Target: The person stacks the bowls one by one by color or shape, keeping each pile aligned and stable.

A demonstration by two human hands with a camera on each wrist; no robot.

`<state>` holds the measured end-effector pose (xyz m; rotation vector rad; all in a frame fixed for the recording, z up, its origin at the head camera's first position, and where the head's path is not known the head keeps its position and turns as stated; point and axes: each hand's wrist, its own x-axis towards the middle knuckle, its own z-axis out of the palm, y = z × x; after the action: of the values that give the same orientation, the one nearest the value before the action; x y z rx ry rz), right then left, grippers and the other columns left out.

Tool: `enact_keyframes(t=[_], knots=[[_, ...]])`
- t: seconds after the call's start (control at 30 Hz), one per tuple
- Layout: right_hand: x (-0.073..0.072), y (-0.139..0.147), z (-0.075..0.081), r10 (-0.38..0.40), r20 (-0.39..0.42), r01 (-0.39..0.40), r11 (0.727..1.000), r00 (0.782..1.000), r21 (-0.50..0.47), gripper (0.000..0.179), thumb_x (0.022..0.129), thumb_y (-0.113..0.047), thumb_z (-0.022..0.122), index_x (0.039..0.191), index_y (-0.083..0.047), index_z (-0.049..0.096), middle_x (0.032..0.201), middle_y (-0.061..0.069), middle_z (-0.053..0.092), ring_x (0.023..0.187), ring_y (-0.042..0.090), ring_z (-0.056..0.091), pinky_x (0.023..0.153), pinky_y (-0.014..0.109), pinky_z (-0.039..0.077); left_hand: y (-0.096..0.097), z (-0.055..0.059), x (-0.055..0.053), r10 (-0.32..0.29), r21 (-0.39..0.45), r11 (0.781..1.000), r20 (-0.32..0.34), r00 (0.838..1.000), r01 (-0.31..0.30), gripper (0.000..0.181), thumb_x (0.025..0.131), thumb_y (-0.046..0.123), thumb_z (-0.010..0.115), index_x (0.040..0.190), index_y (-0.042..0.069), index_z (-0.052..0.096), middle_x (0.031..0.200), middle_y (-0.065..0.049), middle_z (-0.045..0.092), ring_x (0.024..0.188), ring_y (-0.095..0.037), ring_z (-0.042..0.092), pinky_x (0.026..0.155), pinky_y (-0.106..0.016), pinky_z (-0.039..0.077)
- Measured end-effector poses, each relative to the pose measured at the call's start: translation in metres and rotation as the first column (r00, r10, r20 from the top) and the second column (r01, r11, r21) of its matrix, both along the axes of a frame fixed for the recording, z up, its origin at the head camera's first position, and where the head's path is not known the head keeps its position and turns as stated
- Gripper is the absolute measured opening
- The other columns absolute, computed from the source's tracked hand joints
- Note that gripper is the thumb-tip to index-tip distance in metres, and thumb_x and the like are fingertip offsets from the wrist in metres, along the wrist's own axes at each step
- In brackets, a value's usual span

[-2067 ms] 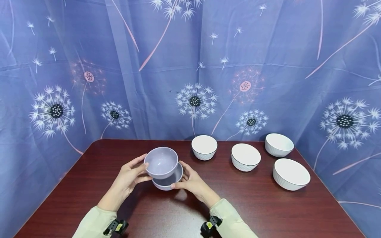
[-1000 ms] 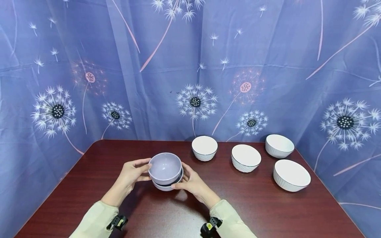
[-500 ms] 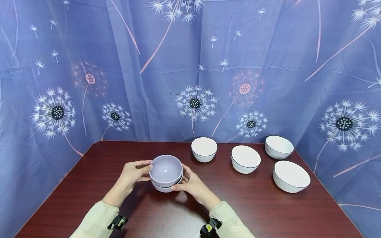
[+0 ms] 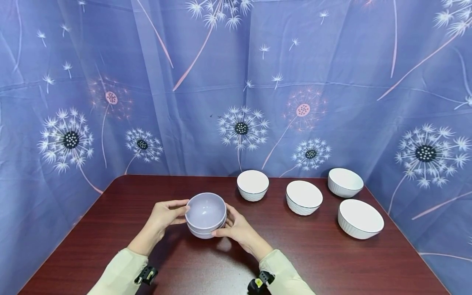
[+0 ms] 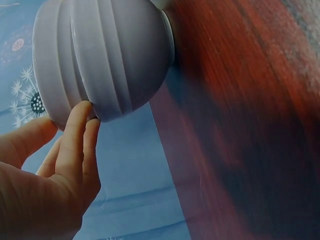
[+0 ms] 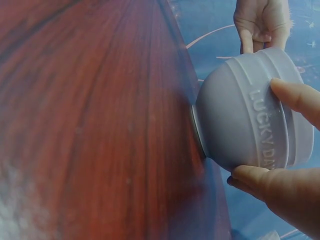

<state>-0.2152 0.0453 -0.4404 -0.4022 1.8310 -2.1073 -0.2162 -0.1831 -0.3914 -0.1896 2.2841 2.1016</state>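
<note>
Two lavender bowls are nested upright in front of me, the upper bowl (image 4: 205, 209) sitting inside the lower bowl (image 4: 200, 235). My left hand (image 4: 160, 219) pinches the upper bowl at its left rim, thumb on the edge and fingers against the outer wall. On the other side, my right hand (image 4: 240, 230) grips the lower bowl between thumb and fingers. Raised letters, partly readable as "LUCKY DA", run round the lower bowl (image 6: 230, 115) in the right wrist view. Whether its foot touches the table cannot be told.
Several white bowls stand apart on the dark red wooden table (image 4: 206, 270): a small bowl (image 4: 253, 185) at the back middle, a textured bowl (image 4: 304, 197) right of it, and two ribbed bowls (image 4: 345, 182) at the far right. A blue dandelion-print curtain (image 4: 199, 102) hangs behind.
My left hand has brought the upper bowl down and slightly right into the lower bowl, closing the gap between them. My right hand has stayed nearly still on the lower bowl.
</note>
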Motion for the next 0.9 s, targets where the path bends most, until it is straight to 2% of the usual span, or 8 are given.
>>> enact_keyframes(t=[0.33, 0.57, 0.8, 0.9], knots=[[0.0003, 0.0029, 0.0008, -0.001, -0.011, 0.001, 1.0, 1.0, -0.01, 0.095, 0.073, 0.006, 0.076, 0.151, 0.0, 0.021, 0.15, 0.021, 0.031, 0.139, 0.037, 0.03, 0.11, 0.041, 0.03, -0.0013, -0.0018, -0.0019, -0.044, 0.006, 0.999, 0.013, 0.999, 0.044, 0.04, 0.088, 0.001, 0.067, 0.125, -0.012, 0.057, 0.116, -0.024, 0.064, 0.079, -0.016, 0.068, 0.074, -0.037, 0.057], [0.0014, 0.0018, 0.002, 0.002, -0.003, -0.002, 1.0, 1.0, 0.001, 0.095, 0.072, 0.006, 0.076, 0.151, 0.0, 0.022, 0.148, 0.02, 0.034, 0.138, 0.038, 0.031, 0.11, 0.041, 0.03, -0.0025, -0.0058, 0.0008, -0.016, 0.013, 1.0, -0.013, 1.0, 0.016, 0.039, 0.087, -0.001, 0.067, 0.123, -0.014, 0.057, 0.107, -0.02, 0.067, 0.077, -0.015, 0.068, 0.075, -0.04, 0.057], [0.0017, 0.0029, 0.0037, 0.014, -0.029, -0.014, 1.0, 0.999, 0.025, 0.094, 0.073, 0.006, 0.075, 0.15, 0.001, 0.022, 0.147, 0.022, 0.035, 0.136, 0.04, 0.033, 0.11, 0.042, 0.031, 0.0021, -0.0062, 0.0033, 0.006, -0.004, 1.0, -0.016, 1.0, -0.006, 0.037, 0.09, -0.002, 0.063, 0.123, -0.015, 0.056, 0.105, -0.016, 0.067, 0.077, -0.01, 0.066, 0.076, -0.03, 0.056], [0.0011, 0.004, 0.0041, 0.027, -0.054, -0.025, 0.999, 0.998, 0.032, 0.092, 0.074, 0.005, 0.075, 0.149, 0.002, 0.023, 0.146, 0.023, 0.036, 0.135, 0.04, 0.034, 0.109, 0.043, 0.032, 0.0051, -0.0061, 0.0045, 0.008, -0.022, 1.0, -0.016, 1.0, -0.008, 0.036, 0.091, -0.002, 0.061, 0.123, -0.016, 0.055, 0.108, -0.018, 0.065, 0.081, -0.009, 0.064, 0.077, -0.027, 0.055]])
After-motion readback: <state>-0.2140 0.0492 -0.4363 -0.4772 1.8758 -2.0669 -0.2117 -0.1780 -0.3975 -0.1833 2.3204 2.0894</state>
